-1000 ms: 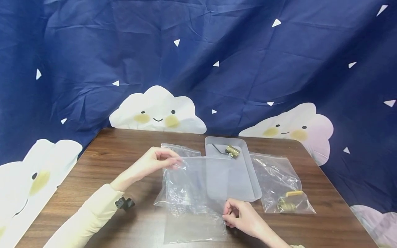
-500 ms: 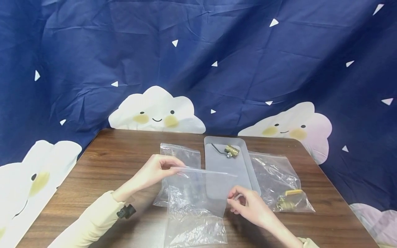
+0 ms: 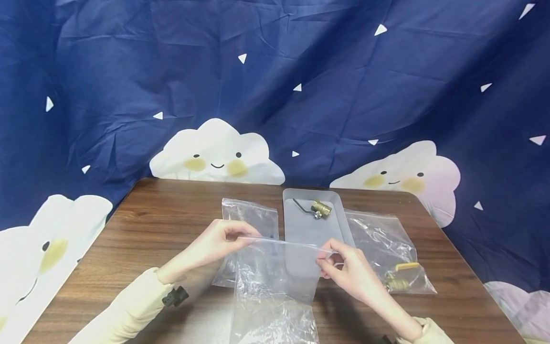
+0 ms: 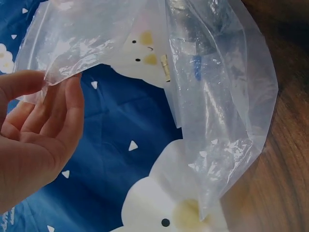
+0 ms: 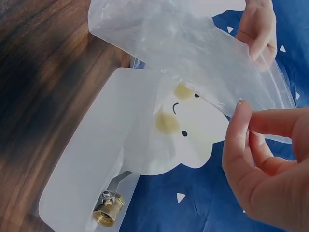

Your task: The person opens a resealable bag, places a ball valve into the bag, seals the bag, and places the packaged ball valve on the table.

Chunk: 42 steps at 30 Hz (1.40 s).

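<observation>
A clear zip-lock bag (image 3: 275, 286) hangs above the front of the table, its zip edge stretched between both hands. My left hand (image 3: 223, 239) pinches its upper left corner; the left wrist view shows the thumb of that hand (image 4: 43, 130) pressed on the film. At the opposite corner, my right hand (image 3: 350, 270) pinches the zip edge between thumb and index finger, as the right wrist view also shows. Nothing can be seen inside this bag. Behind it stands a grey tray (image 3: 311, 227) holding a brass ball valve (image 3: 321, 209) with a dark lever.
Left of the tray lies another clear bag (image 3: 253, 215), partly covered by the held one. A third bag (image 3: 380, 239) on the right contains a brass valve with a yellow handle (image 3: 406, 266). The wooden table (image 3: 172, 205) ends at a blue cloud-patterned curtain (image 3: 275, 86).
My right hand has risen from the bag's lower right side to its upper right corner and now pinches it. My left hand has come slightly lower, still holding the left corner.
</observation>
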Motion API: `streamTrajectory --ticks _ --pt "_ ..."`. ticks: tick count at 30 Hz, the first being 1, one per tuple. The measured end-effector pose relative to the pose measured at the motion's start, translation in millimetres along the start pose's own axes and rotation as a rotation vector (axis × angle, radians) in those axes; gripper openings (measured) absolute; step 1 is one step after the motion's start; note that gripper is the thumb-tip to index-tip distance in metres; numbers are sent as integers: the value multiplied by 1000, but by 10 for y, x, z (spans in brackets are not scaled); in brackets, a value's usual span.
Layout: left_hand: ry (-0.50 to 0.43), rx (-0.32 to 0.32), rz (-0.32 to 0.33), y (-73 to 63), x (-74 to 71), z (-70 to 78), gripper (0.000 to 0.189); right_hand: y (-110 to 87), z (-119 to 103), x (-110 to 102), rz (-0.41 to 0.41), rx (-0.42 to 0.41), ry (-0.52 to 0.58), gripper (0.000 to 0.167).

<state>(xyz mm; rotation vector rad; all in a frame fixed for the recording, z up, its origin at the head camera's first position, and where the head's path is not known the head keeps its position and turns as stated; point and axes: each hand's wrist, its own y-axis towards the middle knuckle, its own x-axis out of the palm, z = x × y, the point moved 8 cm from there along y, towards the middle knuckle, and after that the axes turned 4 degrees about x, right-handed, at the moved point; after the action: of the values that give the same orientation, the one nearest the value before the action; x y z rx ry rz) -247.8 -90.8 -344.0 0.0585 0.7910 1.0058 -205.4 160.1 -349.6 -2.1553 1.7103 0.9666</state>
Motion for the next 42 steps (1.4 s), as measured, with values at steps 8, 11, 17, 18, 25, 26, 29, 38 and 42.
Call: streamTrajectory --ticks 8,11,17,18,25,26,29,38,42 --pt "125 139 31 20 57 209 25 -9 -104 -10 102 -126 -53 24" --pt "178 202 101 35 66 307 16 -12 -148 -26 140 -174 -128 27" --pt "237 311 210 22 87 443 13 -46 -289 -109 235 -309 -310 30" --pt "253 326 222 17 89 454 14 -49 -310 -121 237 -320 -315 30" --pt "339 414 270 -10 115 469 18 -33 -501 -178 226 -412 -320 30" --pt "343 418 272 -11 119 469 18 -24 -530 -182 227 -428 -313 29" --pt "348 415 266 -1 130 474 17 8 -601 -189 240 -476 -287 26" --pt "563 428 295 26 146 535 25 59 -640 -144 237 -531 -285 17" --pt "589 472 309 66 180 609 22 58 -671 -134 230 -535 -305 16"
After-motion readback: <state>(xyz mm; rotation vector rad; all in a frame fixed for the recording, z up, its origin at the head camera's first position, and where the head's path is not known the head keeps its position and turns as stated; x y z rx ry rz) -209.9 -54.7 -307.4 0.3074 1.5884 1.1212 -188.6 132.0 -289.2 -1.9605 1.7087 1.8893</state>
